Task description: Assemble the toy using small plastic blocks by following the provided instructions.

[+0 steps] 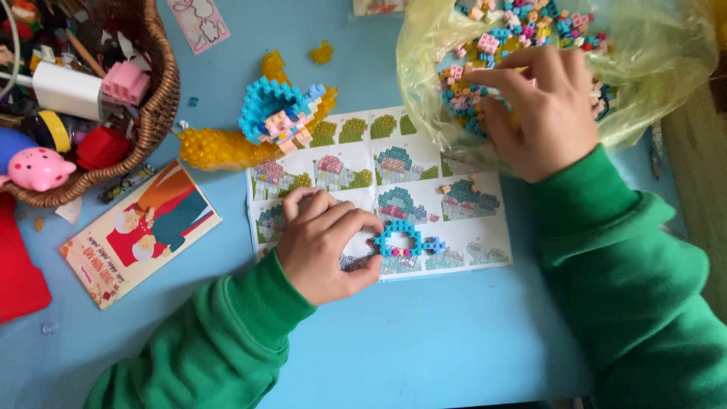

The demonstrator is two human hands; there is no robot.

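Observation:
My left hand (326,244) rests on a paper instruction sheet (424,163) and pinches the left end of a small turquoise ring of tiny bricks (405,238) lying on the sheet. My right hand (539,113) is inside a yellowish clear plastic bag (659,68) full of tiny bricks in pink, blue and turquoise, its fingers spread among them. Whether it holds one I cannot tell. Both arms wear green sleeves. A partly built model (276,113) of turquoise, pink and yellow bricks stands on the sheet's upper left corner.
A woven basket (155,113) with toys, including a pink pig (38,168), sits at the top left of the blue table (424,341). A picture card (140,231) lies below it. A loose yellow brick piece (322,53) lies above the model. Red cloth (19,265) is at the left edge.

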